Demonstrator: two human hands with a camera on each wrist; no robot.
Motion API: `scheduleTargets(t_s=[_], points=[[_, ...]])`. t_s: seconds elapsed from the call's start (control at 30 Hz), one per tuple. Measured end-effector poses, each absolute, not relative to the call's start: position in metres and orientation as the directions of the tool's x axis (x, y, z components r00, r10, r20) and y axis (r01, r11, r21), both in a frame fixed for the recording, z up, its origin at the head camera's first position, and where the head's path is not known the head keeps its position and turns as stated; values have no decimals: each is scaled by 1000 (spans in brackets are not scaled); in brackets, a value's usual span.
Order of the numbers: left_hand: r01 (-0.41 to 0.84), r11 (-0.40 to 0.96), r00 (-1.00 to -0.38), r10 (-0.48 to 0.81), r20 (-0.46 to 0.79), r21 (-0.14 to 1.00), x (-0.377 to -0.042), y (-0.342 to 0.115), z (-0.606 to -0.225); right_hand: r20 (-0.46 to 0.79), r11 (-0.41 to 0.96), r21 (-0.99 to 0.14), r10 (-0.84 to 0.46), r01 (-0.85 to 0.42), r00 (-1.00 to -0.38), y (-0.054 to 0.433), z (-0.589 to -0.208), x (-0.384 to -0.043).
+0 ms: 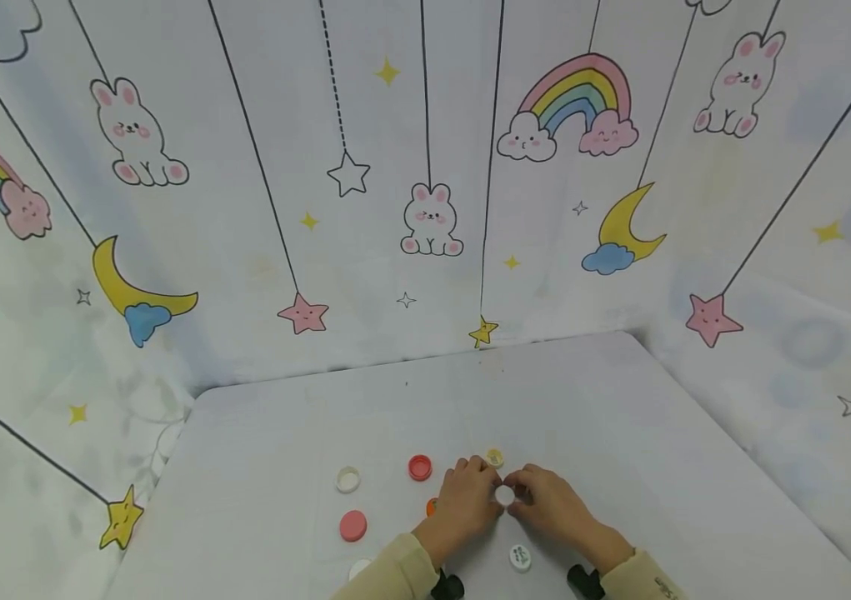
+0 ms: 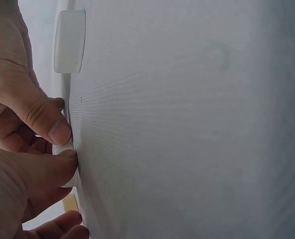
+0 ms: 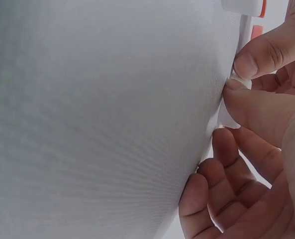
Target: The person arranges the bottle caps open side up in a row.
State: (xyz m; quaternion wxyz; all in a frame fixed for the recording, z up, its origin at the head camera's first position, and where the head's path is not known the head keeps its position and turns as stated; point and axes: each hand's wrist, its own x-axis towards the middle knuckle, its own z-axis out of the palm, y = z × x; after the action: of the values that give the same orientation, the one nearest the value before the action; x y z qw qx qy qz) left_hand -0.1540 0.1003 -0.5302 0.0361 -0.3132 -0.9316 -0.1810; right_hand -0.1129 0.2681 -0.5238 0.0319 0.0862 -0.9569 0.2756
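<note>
A small white bottle cap is between my two hands, low on the table. My left hand pinches its left edge, and my right hand pinches the right edge. From the left wrist, a strip of the white cap shows beside the left thumb. In the right wrist view, the thumbs nearly meet over the cap, the right hand's other fingers resting low at the tabletop. Just beyond the hands lies a yellow cap. An orange cap is partly hidden by the left hand.
A white cap with green print lies nearer the body, between the forearms. To the left are a red cap, a pale ring-like cap, a pink cap and a white cap partly behind the left sleeve.
</note>
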Motion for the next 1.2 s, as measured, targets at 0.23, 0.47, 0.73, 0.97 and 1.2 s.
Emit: scheduleTargets(t_s=[0.23,0.47,0.73,0.97,1.2], points=[[595,736,-803,564,194,322,-152,98,-530,65,840,-521,-137,-151,-988,268,-525,-114],[597,727,-802,555,221,340,-150,97,-529,78,833,-530,-137,-158,-987,270,-524,-114],[591,711,-805,551,221,380,-151,98,-528,66,836,-524,-151,-163,-986,269,-520,-113],[578,682,-810,548,210,449,-149,96,-523,92,835,-517,-165,-189,-982,268,-511,-111],[569,674,-817,527,234,470,-148,95,-524,87,841,-511,-158,-180,-984,264,-509,-111]])
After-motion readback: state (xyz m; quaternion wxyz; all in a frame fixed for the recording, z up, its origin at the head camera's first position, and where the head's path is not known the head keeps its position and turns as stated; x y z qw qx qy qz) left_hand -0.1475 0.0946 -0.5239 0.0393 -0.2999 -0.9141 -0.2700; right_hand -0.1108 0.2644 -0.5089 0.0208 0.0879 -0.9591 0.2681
